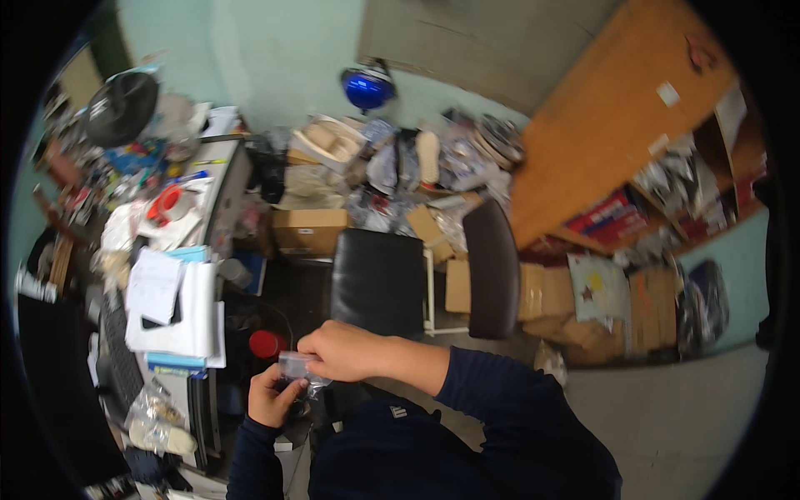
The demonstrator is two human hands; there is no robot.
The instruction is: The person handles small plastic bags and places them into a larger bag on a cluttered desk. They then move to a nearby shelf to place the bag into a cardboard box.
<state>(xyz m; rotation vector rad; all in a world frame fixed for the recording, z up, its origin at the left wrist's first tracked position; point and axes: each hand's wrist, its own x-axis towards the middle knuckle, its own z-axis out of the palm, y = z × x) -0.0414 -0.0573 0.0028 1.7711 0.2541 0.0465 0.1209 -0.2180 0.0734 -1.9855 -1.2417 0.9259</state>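
A small clear plastic bag (295, 364) is held between my two hands, in front of my body and near the black chair. My left hand (272, 400) is closed on its lower left side, with the thumb on the plastic. At the upper right edge of the bag, the fingers of my right hand (335, 350) pinch it. Something dark shows around the lower part of the bag, but I cannot make out whether it is inside. The black chair seat (377, 279) lies just beyond my right hand.
To the left stands a cluttered desk with papers (171, 300), a keyboard (122, 354) and a red tape roll (169, 205). A red round object (265, 343) sits beside my hands. Cardboard boxes (310, 231) and bagged items fill the back; a wooden shelf (600, 125) stands right.
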